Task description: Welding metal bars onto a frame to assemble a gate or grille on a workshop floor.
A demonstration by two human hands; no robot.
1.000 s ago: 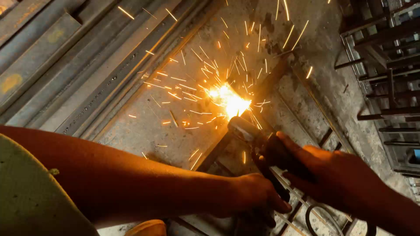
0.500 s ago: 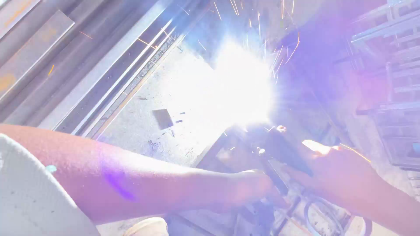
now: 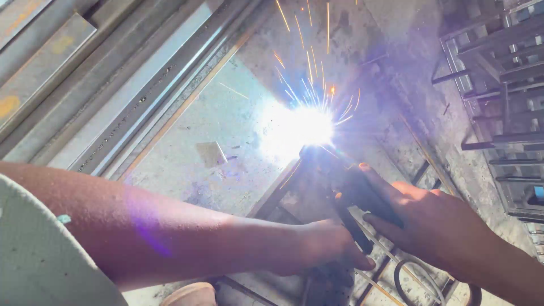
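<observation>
A metal workshop: a bright welding arc (image 3: 309, 126) throws sparks over a stained concrete floor (image 3: 226, 119), long steel bars (image 3: 85, 85) lie stacked at the left, and welded steel frames (image 3: 498, 85) stand at the right.

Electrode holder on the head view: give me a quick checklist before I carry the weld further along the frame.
1. Right hand gripping the electrode holder: ok.
2. Left hand steadying from below: ok.
3. Arc lit at the metal frame: ok.
4. Gloves on hands: not ok, both bare.
5. Sparks clear of the forearms: cannot tell.
6. Joint visible through the glare: not ok.
</observation>
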